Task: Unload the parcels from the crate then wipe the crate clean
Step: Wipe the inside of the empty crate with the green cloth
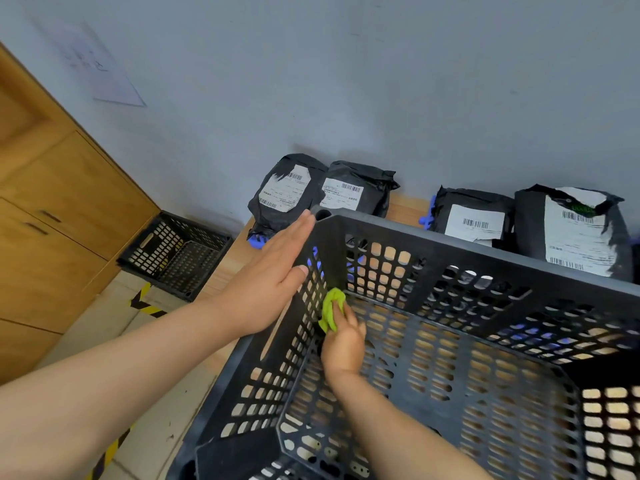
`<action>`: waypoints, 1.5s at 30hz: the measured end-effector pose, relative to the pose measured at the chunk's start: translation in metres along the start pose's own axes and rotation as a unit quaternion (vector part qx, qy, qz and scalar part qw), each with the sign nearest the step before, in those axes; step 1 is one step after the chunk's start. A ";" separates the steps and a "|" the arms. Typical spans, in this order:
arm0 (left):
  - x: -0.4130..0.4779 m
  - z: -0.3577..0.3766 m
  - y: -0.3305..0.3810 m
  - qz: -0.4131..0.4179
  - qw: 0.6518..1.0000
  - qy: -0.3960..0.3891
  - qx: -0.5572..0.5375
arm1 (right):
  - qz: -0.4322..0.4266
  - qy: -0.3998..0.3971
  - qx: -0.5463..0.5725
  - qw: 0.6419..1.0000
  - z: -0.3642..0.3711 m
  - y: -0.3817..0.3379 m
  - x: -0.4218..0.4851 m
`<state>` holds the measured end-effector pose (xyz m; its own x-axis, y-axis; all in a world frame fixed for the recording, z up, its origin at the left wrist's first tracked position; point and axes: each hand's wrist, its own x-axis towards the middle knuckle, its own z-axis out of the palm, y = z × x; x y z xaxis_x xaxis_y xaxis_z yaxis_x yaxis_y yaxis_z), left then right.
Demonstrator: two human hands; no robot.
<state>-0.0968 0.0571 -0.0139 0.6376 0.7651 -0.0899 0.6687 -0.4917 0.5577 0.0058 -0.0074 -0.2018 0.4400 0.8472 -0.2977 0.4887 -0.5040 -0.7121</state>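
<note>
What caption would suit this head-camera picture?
Right hand presses a green cloth into a corner of the black crate; left hand braces its side; parcels stand behind.

L hand [273,271] flat, fingers straight & together, palm against outer side of crate [450,251], thumb on the wall. L forearm bare, in from lower left. R hand [343,344] inside crate, fingers curled round cloth [332,308], pressing it at the corner. R forearm bare, up from bottom edge.

Right hand [343,344] presses green cloth [333,308] into crate [450,251] corner.
</note>
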 end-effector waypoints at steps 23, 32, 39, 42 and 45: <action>0.002 0.005 -0.011 0.014 0.993 0.045 -0.112 | -0.105 0.026 0.407 0.907 -0.064 -0.088 -0.043; -0.001 0.005 -0.009 0.008 0.987 0.046 -0.151 | -0.168 0.042 0.329 0.928 -0.039 -0.078 -0.065; 0.000 0.004 -0.007 -0.007 0.988 0.036 -0.149 | -0.177 0.064 0.342 0.921 -0.030 -0.073 -0.060; 0.000 0.003 -0.005 -0.009 0.989 0.033 -0.141 | -0.187 0.053 0.308 0.931 -0.027 -0.062 -0.052; -0.002 0.002 -0.002 -0.010 0.991 0.029 -0.128 | -0.192 0.048 0.221 0.955 -0.021 -0.046 -0.042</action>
<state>-0.0986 0.0562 -0.0169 0.5972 0.7999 -0.0598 0.5578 -0.3606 0.7476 -0.0192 -0.0231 -0.1426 0.3694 0.9254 0.0843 0.2711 -0.0206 -0.9623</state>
